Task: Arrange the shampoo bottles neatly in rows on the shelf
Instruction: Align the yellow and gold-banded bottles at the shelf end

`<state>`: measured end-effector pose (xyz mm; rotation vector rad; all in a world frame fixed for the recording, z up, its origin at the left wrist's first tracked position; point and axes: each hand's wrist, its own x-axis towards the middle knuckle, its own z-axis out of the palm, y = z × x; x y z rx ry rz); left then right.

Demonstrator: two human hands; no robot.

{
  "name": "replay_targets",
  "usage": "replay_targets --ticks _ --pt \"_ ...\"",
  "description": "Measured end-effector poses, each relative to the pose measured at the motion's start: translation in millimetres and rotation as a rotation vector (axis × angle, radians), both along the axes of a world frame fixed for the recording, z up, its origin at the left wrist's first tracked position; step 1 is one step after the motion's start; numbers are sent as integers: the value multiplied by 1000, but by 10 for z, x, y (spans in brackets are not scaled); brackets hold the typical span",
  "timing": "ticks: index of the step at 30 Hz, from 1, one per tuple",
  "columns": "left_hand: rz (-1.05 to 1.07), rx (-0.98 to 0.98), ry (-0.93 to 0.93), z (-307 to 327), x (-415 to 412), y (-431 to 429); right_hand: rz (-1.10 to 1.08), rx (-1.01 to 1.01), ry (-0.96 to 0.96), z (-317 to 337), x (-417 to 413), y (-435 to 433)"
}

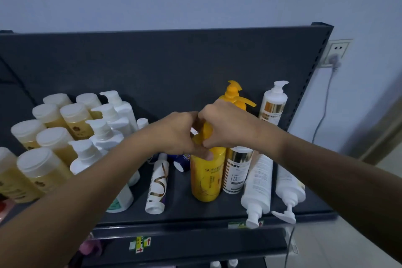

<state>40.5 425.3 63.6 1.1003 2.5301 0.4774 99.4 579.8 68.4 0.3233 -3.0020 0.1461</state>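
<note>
Both hands meet over the top of a yellow shampoo bottle [206,177] that stands upright at the middle of the dark shelf [195,213]. My left hand [177,131] grips its neck and shoulder. My right hand [228,123] is closed around its pump head, which is hidden. A second yellow pump bottle [233,93] stands behind, against the back panel. Rows of amber bottles with white caps [43,137] and white pump bottles [104,130] fill the left side. A white and gold bottle [238,172] stands just right of the held one.
A white Lux bottle [157,183] lies flat left of the yellow one, with a small dark blue bottle [182,162] behind it. Two white pump bottles [258,189] [288,191] lie with pumps over the front edge. A white and gold pump bottle [274,102] stands at the back right. A wall socket [336,52] with a cable is beyond.
</note>
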Motion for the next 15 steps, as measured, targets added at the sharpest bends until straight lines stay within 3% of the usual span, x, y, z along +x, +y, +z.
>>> replay_targets --ticks 6,11,15 --pt "15 30 104 -35 14 172 30 -16 -100 71 135 310" --pt "5 23 188 -38 26 219 -25 23 -24 -73 326 657" --pt "6 113 161 -42 34 239 -118 -113 -66 -142 379 833"
